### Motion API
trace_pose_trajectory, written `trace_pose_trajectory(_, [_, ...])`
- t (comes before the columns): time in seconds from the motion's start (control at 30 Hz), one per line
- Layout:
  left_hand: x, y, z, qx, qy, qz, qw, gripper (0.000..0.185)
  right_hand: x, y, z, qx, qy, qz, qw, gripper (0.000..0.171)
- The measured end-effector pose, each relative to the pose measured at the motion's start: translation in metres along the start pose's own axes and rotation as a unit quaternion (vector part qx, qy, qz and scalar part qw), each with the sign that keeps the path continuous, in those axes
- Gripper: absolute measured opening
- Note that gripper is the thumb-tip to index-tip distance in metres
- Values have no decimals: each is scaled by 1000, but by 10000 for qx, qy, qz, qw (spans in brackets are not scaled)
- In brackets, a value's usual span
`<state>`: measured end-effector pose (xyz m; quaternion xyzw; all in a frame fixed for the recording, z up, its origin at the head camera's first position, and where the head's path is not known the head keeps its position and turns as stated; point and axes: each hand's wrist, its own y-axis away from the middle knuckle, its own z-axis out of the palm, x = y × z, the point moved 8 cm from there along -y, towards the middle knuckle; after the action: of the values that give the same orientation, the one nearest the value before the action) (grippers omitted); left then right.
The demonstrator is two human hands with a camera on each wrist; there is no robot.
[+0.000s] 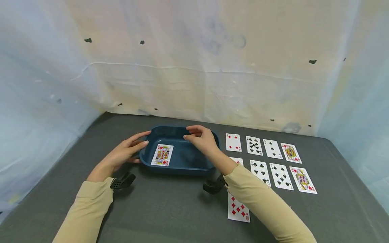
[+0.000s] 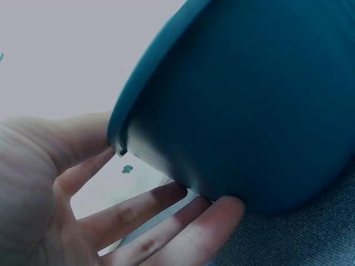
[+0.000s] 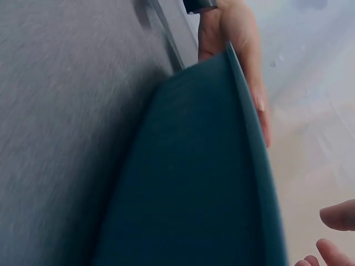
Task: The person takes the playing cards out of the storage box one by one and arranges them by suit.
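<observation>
Both hands are steadying a blue tray (image 1: 177,167): left hand (image 1: 123,155) flat against its side, right hand (image 1: 202,138) loosely curled over the rim. One king of hearts (image 1: 162,155) is lying inside; ten cards (image 1: 271,162) are waiting on the desk (image 1: 170,206).

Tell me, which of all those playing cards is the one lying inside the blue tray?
The king of hearts, lying face up at the left end of the tray. All the other cards lie on the grey table to the tray's right.

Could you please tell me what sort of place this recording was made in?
Probably a makeshift recording setup rather than a home: a grey cloth-covered table stands against a stained white sheet backdrop, with face-up playing cards in rows beside a dark blue plastic tray.
</observation>
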<state>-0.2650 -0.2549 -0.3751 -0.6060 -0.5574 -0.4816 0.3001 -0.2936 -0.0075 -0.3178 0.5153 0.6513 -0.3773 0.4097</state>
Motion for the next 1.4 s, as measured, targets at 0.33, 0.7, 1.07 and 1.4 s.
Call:
trace_pose_trajectory(0.33, [0,0,1,-33,63,-95,9999,61,3,-9,44,-268,-85,563,9980,35])
trace_pose_trajectory(0.7, [6,-2,9,-176,153,40,9997,61,16,-11,57,-439,313,772,9956,38])
trace_pose_trajectory(1.07, [3,1,3,-158,137,116,9997,62,20,-11,78,-1293,2047,408,9694,64])
trace_pose_trajectory(1.4, [1,0,2,-125,133,139,9997,62,18,-7,87,-1471,2978,120,9432,77])
